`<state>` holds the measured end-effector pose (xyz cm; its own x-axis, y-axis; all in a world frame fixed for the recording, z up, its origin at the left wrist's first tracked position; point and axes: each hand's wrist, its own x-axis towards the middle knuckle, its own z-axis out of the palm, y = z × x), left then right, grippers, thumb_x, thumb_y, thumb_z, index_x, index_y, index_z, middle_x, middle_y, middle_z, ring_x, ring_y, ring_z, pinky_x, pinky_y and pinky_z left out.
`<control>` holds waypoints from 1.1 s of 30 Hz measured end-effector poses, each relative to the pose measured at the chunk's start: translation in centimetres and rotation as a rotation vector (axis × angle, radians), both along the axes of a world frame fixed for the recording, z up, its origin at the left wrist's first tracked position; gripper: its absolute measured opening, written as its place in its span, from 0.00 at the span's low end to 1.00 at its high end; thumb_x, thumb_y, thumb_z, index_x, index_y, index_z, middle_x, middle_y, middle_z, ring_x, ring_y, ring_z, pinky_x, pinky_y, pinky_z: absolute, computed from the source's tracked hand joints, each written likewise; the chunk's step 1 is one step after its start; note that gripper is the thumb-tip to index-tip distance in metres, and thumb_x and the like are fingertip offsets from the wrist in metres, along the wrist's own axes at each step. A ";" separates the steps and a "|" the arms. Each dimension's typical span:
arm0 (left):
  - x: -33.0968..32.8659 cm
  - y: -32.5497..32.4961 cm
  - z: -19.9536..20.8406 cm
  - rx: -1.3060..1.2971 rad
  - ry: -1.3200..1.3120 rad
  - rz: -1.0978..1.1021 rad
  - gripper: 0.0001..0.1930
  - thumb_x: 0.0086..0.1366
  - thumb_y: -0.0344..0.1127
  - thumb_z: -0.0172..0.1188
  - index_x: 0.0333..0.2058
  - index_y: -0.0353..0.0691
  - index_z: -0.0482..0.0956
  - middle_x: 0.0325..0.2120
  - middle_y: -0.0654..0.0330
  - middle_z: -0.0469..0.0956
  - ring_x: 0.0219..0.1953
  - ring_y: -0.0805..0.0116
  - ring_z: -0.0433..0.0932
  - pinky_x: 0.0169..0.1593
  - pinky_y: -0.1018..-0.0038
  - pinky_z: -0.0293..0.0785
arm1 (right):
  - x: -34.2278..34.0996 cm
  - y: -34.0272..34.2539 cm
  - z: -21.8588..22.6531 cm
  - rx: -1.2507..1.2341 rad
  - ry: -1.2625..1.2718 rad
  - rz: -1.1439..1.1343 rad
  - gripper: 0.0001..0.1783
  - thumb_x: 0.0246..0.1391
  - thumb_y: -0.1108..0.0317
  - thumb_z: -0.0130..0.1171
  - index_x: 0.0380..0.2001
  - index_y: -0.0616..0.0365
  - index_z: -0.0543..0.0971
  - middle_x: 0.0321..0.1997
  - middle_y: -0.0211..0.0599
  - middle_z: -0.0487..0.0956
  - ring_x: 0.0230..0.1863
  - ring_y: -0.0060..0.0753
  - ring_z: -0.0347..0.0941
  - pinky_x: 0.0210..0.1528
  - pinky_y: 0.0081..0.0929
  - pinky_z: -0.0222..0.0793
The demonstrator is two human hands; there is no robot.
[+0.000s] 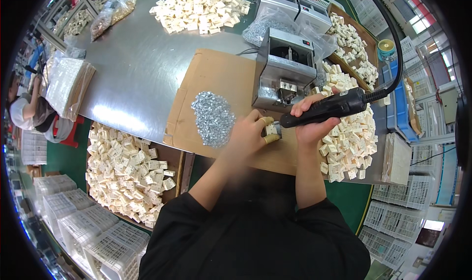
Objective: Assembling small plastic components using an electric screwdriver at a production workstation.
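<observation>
Gripped in my right hand (314,125) is a black electric screwdriver (327,108), its cable rising from the back end and its tip pointing left. My left hand (248,135), with yellowish covers on two fingertips, pinches a small cream plastic part (271,129) just left of the tip. Whether the tip touches the part, I cannot make out. Beneath both hands lies a flat cardboard sheet (189,103). A heap of small silvery metal pieces (214,119) rests on it, left of my left hand. Beyond my hands stands a metal screw feeder (285,66).
Cream parts are heaped at the right (349,142), at the far side (199,10) and in a box (128,174) at lower left. Wrapped stacked sheets (69,86) sit at the metal table's (128,69) left edge. White crates (115,250) stand below. Other people work farther off.
</observation>
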<state>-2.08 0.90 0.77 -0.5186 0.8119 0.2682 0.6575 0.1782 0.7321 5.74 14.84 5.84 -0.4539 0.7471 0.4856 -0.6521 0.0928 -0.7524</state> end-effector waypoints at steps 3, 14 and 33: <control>-0.1 0.0 0.1 0.038 -0.023 -0.008 0.22 0.49 0.45 0.74 0.42 0.44 0.83 0.37 0.55 0.77 0.38 0.50 0.78 0.42 0.59 0.75 | 0.2 -0.1 0.2 -0.010 0.012 0.003 0.56 0.50 0.23 0.48 0.64 0.57 0.48 0.25 0.40 0.70 0.20 0.33 0.69 0.25 0.32 0.72; -0.1 0.4 0.5 0.227 0.085 0.005 0.17 0.48 0.34 0.72 0.40 0.46 0.84 0.36 0.61 0.78 0.37 0.58 0.77 0.42 0.63 0.71 | 0.5 -0.4 1.7 0.029 0.064 0.008 0.49 0.53 0.22 0.41 0.64 0.48 0.51 0.23 0.37 0.69 0.17 0.29 0.67 0.22 0.29 0.69; 0.0 0.3 0.6 0.363 -0.168 -0.030 0.09 0.54 0.30 0.68 0.36 0.40 0.86 0.34 0.58 0.80 0.41 0.60 0.77 0.45 0.66 0.74 | 0.8 -0.8 3.2 -0.009 0.142 0.022 0.47 0.55 0.23 0.37 0.66 0.46 0.52 0.23 0.35 0.68 0.17 0.28 0.66 0.21 0.28 0.68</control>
